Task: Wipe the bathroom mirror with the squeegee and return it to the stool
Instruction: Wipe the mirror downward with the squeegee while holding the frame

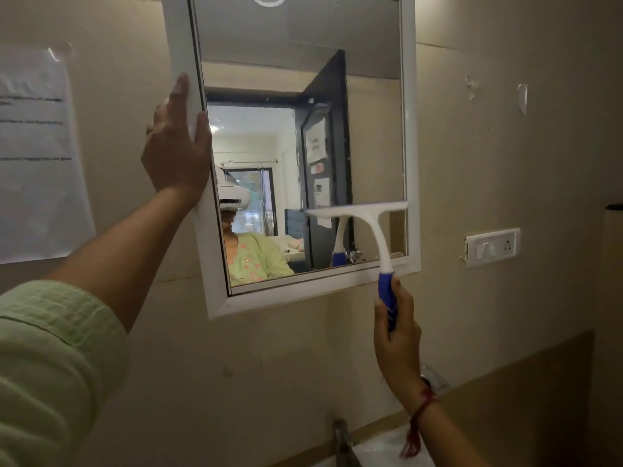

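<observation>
Green sleeve [50, 348] leads to the left hand [175, 146], fingers straight, steadying the mirror [303, 45] frame. The right hand [397, 335] grips the squeegee [371, 214], whose tilted blade may leave streaks.

The left arm reaches up from the lower left, forearm bare below a pale green sleeve [50, 348] bunched at the elbow. The left hand [175, 139] lies flat against the left edge of the mirror frame [215, 298], fingers straight and pointing up, thumb spread onto the frame's front; a ring [149, 131] shows on one finger. The right arm rises from the lower right, a red thread [421, 409] tied round the wrist. The right hand [396, 328] is curled round the blue handle of the squeegee [371, 217], held upright.
</observation>
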`<state>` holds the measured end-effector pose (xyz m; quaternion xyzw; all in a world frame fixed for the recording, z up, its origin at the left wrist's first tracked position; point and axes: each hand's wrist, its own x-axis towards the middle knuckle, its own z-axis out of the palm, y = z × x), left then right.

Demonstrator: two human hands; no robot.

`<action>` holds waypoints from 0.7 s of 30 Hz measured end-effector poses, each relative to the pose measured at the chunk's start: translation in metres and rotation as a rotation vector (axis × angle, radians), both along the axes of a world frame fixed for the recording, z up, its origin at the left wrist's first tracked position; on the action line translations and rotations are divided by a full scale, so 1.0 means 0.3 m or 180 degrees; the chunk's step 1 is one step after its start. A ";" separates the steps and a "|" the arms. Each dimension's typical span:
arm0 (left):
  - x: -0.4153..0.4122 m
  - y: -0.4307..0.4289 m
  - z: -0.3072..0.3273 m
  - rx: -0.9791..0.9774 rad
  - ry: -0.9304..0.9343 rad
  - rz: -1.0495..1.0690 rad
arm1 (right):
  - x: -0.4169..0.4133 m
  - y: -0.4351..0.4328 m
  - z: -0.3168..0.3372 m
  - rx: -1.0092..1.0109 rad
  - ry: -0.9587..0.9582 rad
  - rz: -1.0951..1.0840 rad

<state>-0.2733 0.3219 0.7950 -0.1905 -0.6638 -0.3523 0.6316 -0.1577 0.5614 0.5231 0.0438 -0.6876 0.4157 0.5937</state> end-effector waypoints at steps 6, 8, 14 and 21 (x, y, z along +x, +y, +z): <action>0.004 -0.001 -0.001 0.0000 -0.0042 0.0035 | -0.001 0.005 -0.030 -0.0005 -0.0116 -0.0063; 0.007 0.000 -0.001 -0.0001 -0.0058 0.0037 | 0.014 0.000 -0.118 0.0013 -0.0229 -0.0093; 0.009 0.002 -0.003 0.0005 -0.0058 0.0048 | 0.038 0.011 -0.130 0.0001 -0.0263 -0.0060; 0.013 0.001 -0.004 0.0007 -0.0087 0.0056 | 0.038 0.014 -0.089 -0.0024 -0.0217 -0.0014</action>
